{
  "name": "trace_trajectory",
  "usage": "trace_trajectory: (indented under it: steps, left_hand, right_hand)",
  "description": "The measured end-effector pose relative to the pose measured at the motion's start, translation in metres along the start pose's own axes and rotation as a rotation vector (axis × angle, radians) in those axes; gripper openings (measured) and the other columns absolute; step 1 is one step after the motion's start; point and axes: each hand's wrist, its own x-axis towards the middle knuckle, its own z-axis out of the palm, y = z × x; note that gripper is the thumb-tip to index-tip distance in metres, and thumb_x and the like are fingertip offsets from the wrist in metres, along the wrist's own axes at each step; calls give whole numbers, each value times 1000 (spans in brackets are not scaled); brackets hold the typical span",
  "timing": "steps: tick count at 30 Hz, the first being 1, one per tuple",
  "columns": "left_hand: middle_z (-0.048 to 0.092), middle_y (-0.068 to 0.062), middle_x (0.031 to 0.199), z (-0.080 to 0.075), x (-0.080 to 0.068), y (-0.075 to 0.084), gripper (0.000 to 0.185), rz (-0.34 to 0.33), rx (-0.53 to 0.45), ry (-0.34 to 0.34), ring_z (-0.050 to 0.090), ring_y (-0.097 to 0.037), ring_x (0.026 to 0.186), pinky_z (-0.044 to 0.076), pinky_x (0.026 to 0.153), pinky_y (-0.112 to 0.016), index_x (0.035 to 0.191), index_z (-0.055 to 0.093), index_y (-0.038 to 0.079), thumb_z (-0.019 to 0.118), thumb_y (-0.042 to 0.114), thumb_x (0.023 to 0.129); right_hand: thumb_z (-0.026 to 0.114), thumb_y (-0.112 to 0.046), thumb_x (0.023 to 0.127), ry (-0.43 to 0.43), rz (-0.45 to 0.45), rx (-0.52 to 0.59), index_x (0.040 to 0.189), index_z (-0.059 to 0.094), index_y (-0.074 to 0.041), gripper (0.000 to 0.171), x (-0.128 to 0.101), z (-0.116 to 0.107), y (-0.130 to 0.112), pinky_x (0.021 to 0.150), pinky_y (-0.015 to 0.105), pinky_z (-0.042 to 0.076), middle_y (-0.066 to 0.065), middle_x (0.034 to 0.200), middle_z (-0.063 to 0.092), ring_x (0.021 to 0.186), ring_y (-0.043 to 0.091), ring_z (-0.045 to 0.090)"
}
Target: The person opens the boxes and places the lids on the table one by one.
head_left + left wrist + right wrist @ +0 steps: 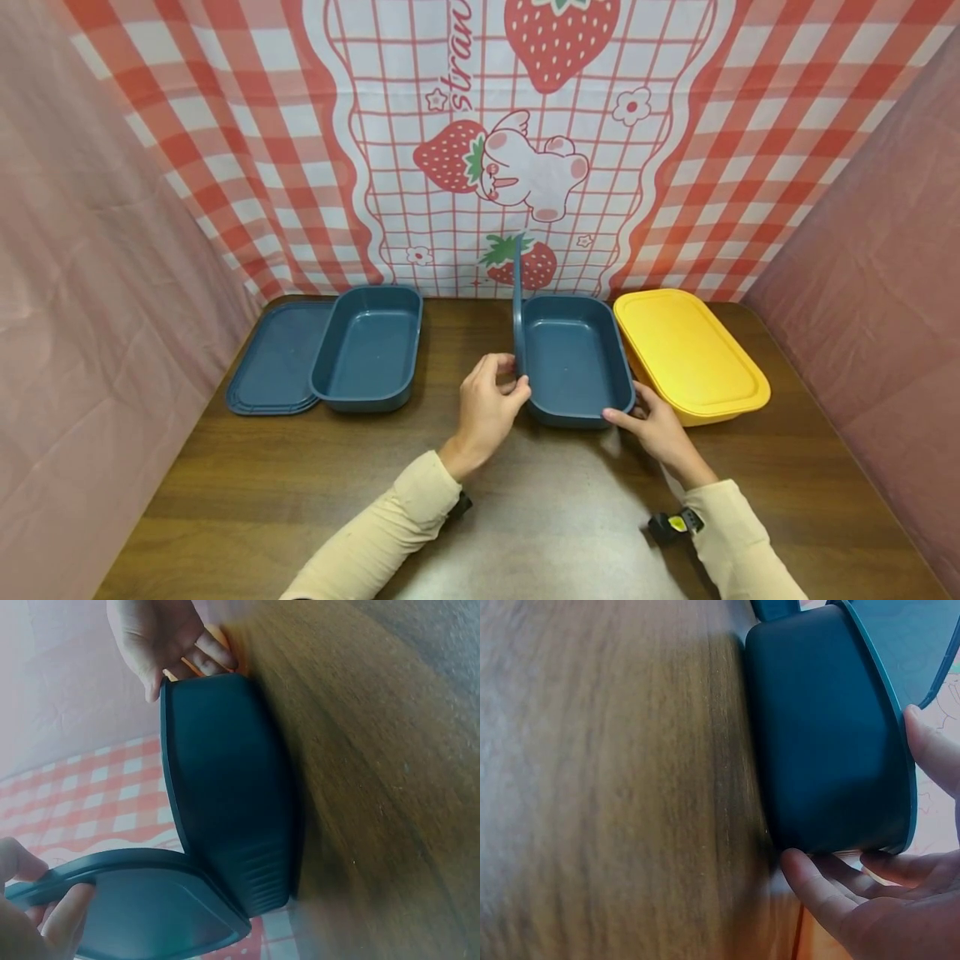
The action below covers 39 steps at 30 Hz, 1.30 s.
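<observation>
1 lid [517, 317] pinched in left hand [486, 408], right hand [658, 427] gripping blue box [566, 418], "straw"-lettered cloth [525, 158]

Head view: high, on the near side of the box [567, 362] between left hand [487, 408] and right hand [658, 429]; looks forward and down, upright, farthest off; takes in table [540, 508] and the cloth [397, 200] beyond the box. Left wrist view: low, close, facing the box's near wall; rolled sideways, table at frame right. Right wrist view: low, close, same wall; rolled the opposite way, table at frame left. Wrist views share that wall, lid [517, 321] and right hand.
</observation>
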Motion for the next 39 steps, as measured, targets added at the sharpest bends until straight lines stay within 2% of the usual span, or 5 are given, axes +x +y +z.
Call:
trace_trajectory:
  steps: [6,13,19,32,39]
  left_hand:
    - [67,-18,93,0,-1,-3,21,-12,-25,-2,72,-26,84,56,69,-14,98,62,-5,70,-4,78]
    - [67,-18,93,-1,-1,-5,21,-25,-32,0,71,-27,85,56,69,-14,97,62,-4,70,-3,78]
    - [66,-18,93,-2,-3,-7,21,-47,-38,-1,71,-28,85,56,69,-15,98,62,-5,70,-5,78]
    - [66,-19,91,-5,-6,-12,19,-53,-50,3,71,-29,84,56,68,-15,94,62,-5,69,-7,77]
    - [66,-19,91,-5,-6,-15,20,-73,-48,-2,71,-29,85,56,68,-16,94,62,-5,70,-7,77]
  right_hand:
    - [70,-31,90,8,-6,2,151,22,6,85,-1,0,-1,101,40,47,31,149,37,132,42,47]
    - [69,-30,91,-9,4,9,152,19,4,86,0,0,-1,100,33,47,30,151,35,134,41,45]
    - [69,-32,91,-3,1,7,152,21,4,86,1,0,0,100,34,46,30,150,37,133,41,46]
    - [69,-33,90,4,-13,7,151,22,5,86,0,0,2,91,22,48,30,148,39,130,41,48]
    - [70,-33,90,5,-21,14,151,22,4,85,1,0,3,90,20,48,30,149,39,131,41,48]
